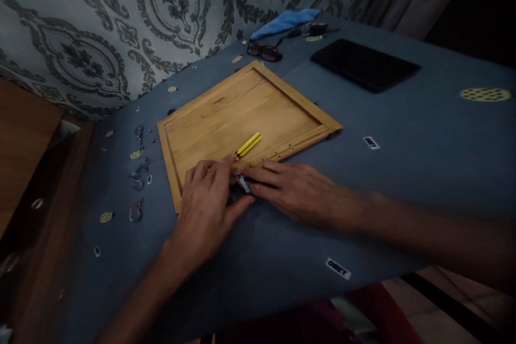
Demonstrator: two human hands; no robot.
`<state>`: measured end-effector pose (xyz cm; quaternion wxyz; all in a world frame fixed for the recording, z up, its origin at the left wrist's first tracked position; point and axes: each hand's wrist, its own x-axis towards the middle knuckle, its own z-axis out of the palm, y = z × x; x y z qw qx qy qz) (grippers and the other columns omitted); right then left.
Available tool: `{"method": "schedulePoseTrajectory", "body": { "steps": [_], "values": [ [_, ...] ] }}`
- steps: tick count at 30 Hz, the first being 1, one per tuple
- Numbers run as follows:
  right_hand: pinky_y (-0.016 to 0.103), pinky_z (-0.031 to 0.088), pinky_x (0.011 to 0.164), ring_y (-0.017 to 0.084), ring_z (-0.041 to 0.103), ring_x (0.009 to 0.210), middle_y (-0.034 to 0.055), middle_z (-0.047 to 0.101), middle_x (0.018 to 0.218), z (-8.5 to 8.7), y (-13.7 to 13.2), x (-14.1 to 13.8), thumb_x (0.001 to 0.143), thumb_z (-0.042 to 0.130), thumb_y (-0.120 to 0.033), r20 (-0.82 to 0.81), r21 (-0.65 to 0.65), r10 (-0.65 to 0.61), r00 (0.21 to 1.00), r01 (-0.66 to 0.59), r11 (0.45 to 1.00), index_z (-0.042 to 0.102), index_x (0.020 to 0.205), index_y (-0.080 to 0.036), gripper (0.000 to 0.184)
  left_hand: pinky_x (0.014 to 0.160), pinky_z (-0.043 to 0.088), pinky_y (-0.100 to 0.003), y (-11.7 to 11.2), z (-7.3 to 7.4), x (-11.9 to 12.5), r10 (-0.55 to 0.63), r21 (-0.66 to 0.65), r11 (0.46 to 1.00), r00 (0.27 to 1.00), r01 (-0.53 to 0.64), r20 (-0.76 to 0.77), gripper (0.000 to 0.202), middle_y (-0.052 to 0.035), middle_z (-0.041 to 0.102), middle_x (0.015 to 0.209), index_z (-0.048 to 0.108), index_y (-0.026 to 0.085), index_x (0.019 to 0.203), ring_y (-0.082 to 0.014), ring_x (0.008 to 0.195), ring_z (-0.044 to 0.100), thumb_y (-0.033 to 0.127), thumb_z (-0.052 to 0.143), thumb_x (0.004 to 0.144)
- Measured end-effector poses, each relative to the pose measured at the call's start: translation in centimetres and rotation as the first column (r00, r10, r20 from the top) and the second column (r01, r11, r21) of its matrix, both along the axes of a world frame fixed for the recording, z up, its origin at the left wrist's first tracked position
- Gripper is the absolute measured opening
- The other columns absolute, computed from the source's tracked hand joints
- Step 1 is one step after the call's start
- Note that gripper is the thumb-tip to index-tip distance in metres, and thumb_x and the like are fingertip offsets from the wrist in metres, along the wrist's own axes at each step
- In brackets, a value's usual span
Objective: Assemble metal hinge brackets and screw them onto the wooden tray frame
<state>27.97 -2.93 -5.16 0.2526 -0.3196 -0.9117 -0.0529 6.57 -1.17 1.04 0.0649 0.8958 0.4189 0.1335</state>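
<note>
A framed wooden panel (226, 113) lies on the blue tablecloth, with small holes along its near edge. At that edge is a small metal hinge (243, 184), partly hidden between my fingers. My left hand (205, 199) closes around it from the left, fingers over the panel edge and thumb reaching below the hinge. From the right, my right hand (288, 188) pinches the same hinge with its fingertips. A yellow-handled screwdriver (249, 145) rests on the panel just beyond my left fingertips, its tip end close to them.
Loose metal fittings (136, 209) and small screws lie left of the panel. Sunglasses (264, 51), a blue cloth (284, 22), keys (308, 29) and a black tablet-like slab (365, 64) are at the back. A patterned curtain (173, 5) hangs behind the table, and wooden furniture (28, 134) stands left.
</note>
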Motion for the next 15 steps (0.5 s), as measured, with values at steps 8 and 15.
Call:
{"method": "schedulePoseTrajectory", "body": {
  "steps": [8, 15],
  "values": [
    [0.037, 0.063, 0.082, 0.026, 0.069, 0.110, 0.0143, 0.074, 0.135, 0.21, -0.24, 0.09, 0.097, 0.055, -0.007, 0.035, 0.009, -0.022, 0.999, 0.021, 1.000, 0.067, 0.128, -0.011, 0.034, 0.095, 0.051, -0.046, -0.02, -0.79, -0.01, 0.043, -0.025, 0.999, 0.998, -0.042, 0.056, 0.060, -0.0071, 0.077, 0.116, 0.052, 0.018, 0.141, -0.0309, 0.112, 0.065, 0.031, 0.082, 0.091],
    [0.036, 0.063, 0.080, 0.025, 0.070, 0.109, 0.0132, 0.074, 0.135, 0.68, -0.28, -0.03, 0.099, 0.051, -0.007, 0.045, 0.001, -0.038, 0.998, 0.038, 0.999, 0.068, 0.129, -0.014, 0.035, 0.095, 0.050, -0.045, 0.10, -0.92, 0.12, 0.094, -0.088, 0.993, 0.989, -0.085, 0.113, 0.066, -0.0061, 0.078, 0.117, 0.049, 0.018, 0.142, -0.0307, 0.113, 0.064, 0.025, 0.085, 0.086]
  ]
}}
